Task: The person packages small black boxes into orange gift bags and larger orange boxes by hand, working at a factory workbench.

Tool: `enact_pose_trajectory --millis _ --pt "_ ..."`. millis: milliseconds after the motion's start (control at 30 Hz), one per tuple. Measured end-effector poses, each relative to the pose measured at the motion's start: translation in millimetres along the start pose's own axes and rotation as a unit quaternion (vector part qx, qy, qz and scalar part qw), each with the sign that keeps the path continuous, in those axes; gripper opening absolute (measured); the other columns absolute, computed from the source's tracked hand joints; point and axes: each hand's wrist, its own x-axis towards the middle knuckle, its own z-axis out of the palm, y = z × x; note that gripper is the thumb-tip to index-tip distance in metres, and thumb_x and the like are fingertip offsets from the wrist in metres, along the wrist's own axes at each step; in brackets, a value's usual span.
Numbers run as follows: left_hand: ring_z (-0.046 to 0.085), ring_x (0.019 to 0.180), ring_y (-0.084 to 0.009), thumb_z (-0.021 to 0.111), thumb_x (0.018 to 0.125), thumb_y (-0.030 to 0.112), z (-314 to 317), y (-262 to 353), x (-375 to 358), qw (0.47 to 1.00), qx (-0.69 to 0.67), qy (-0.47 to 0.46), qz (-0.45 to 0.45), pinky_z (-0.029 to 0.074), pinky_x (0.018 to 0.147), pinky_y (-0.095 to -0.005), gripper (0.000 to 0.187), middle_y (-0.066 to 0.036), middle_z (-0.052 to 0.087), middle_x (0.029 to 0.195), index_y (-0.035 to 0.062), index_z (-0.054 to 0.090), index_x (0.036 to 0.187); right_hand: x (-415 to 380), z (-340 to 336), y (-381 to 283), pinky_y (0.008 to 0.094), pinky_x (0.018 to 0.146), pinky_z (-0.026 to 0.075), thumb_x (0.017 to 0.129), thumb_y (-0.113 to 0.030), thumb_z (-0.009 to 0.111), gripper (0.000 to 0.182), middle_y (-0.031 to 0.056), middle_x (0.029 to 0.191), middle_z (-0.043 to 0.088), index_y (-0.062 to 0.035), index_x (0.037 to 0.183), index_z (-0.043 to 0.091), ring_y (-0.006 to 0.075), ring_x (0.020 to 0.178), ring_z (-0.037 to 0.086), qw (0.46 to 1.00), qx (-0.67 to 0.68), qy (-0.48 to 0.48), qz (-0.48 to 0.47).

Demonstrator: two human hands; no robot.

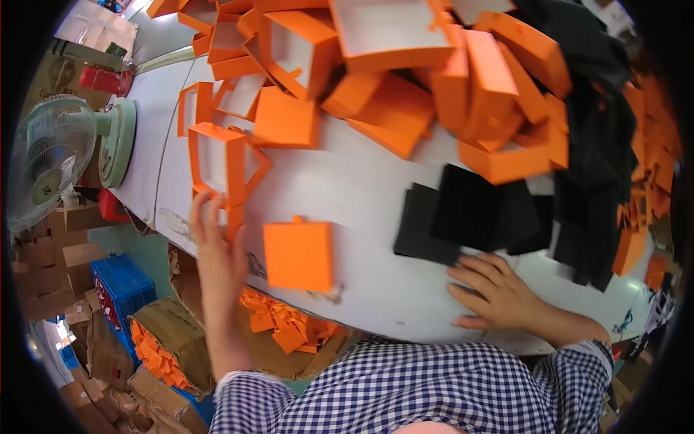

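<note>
My left hand [219,253] is raised at the table's left front, slightly blurred, fingers stretched out and apart. Its fingertips are right at the lower end of an upright orange box part [233,166] with a white inside. Just to the right of that hand, a square orange box [298,255] with a small tab lies flat on the table. My right hand [499,293] rests palm down with fingers spread, its fingertips at the front edge of several overlapping black sheets [470,210].
A large heap of orange boxes [390,108] covers the back of the white table [361,289]. Black material [596,130] is piled at the right. A green fan [116,141] stands at the left. Below are a blue crate [123,286] and a carton with orange pieces [170,333].
</note>
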Motion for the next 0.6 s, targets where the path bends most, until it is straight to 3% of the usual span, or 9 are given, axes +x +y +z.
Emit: enact_pose_trajectory --millis 67,100,233,300,333,367,433,533,600 --pt "0.056 0.127 -0.0353 0.057 0.097 -0.001 32.3 48.1 -9.0 1.000 -0.004 0.015 -0.021 0.055 0.086 -0.0352 0.053 -0.018 0.037 0.155 0.0097 0.047 0.148 -1.8 2.7 -0.1 0.0506 0.113 0.037 0.088 -0.046 0.072 0.057 0.0146 0.146 0.054 -0.0048 0.127 0.063 0.0334 0.139 0.047 1.000 0.005 0.008 -0.002" --pt "0.047 0.138 -0.0407 0.057 0.097 -0.001 47.5 69.6 -5.0 0.998 0.038 0.044 0.029 0.054 0.092 -0.0413 0.053 -0.020 0.035 0.156 0.0091 0.046 0.148 -1.0 1.9 0.0 0.0512 0.112 0.038 0.088 -0.043 0.073 0.057 0.0157 0.146 0.053 -0.0034 0.127 0.063 0.0345 0.139 0.047 0.999 0.017 0.030 -0.013" --pt "0.045 0.138 -0.0454 0.055 0.098 0.000 93.5 131.5 23.8 0.997 -0.031 0.073 0.022 0.053 0.098 -0.0457 0.052 -0.020 0.034 0.157 0.0080 0.046 0.149 -5.0 6.0 -0.2 0.0513 0.109 0.043 0.085 -0.035 0.078 0.054 0.0187 0.145 0.052 -0.0002 0.123 0.063 0.0374 0.140 0.045 0.995 0.034 0.089 -0.028" --pt "0.045 0.138 -0.0453 0.054 0.098 0.000 102.9 140.4 22.6 0.993 -0.047 0.102 0.029 0.053 0.098 -0.0459 0.051 -0.021 0.034 0.158 0.0073 0.046 0.148 -11.8 6.9 -5.0 0.0459 0.099 0.052 0.083 -0.032 0.081 0.049 0.0175 0.128 0.062 0.0003 0.116 0.065 0.0332 0.122 0.059 0.985 0.004 0.160 -0.057" --pt "0.053 0.127 -0.0446 0.054 0.096 0.000 102.1 140.1 20.7 0.994 -0.038 0.096 0.046 0.055 0.092 -0.0472 0.052 -0.021 0.035 0.156 0.0069 0.046 0.147 -18.2 4.1 -6.7 0.0446 0.095 0.054 0.082 -0.032 0.083 0.049 0.0165 0.121 0.065 0.0004 0.115 0.065 0.0313 0.115 0.063 0.981 0.001 0.178 -0.076" --pt "0.062 0.116 -0.0439 0.055 0.095 -0.001 99.9 139.0 19.3 0.993 -0.027 0.090 0.066 0.058 0.086 -0.0484 0.053 -0.021 0.037 0.154 0.0065 0.046 0.146 -27.4 -4.0 -8.0 0.0446 0.095 0.054 0.082 -0.032 0.083 0.049 0.0165 0.121 0.065 0.0004 0.115 0.065 0.0313 0.115 0.063 0.980 -0.008 0.181 -0.084" --pt "0.062 0.116 -0.0440 0.056 0.096 0.001 92.3 131.3 1.8 0.987 -0.020 0.133 0.093 0.058 0.086 -0.0480 0.048 -0.021 0.039 0.152 0.0060 0.048 0.143 -49.9 -21.5 -12.1 0.0434 0.088 0.056 0.077 -0.032 0.086 0.050 0.0144 0.109 0.068 -0.0004 0.110 0.066 0.0286 0.104 0.067 0.960 -0.007 0.278 -0.037" --pt "0.064 0.110 -0.0409 0.059 0.097 0.003 69.4 133.4 -26.9 0.967 -0.013 0.204 0.151 0.057 0.081 -0.0454 0.034 -0.021 0.047 0.140 0.0037 0.057 0.131 -30.7 -62.6 -1.5 0.0431 0.088 0.055 0.071 -0.028 0.092 0.062 0.0177 0.123 0.063 -0.0025 0.117 0.060 0.0358 0.110 0.063 0.931 -0.070 0.358 0.027" --pt "0.065 0.099 -0.0352 0.064 0.094 0.001 55.2 138.3 -51.9 0.967 -0.060 0.212 0.128 0.056 0.076 -0.0413 0.025 -0.020 0.055 0.127 0.0018 0.064 0.118 -7.4 -71.0 9.9 0.0458 0.097 0.050 0.072 -0.036 0.091 0.062 0.0191 0.134 0.055 -0.0036 0.114 0.060 0.0373 0.118 0.057 0.931 -0.147 0.328 0.067"
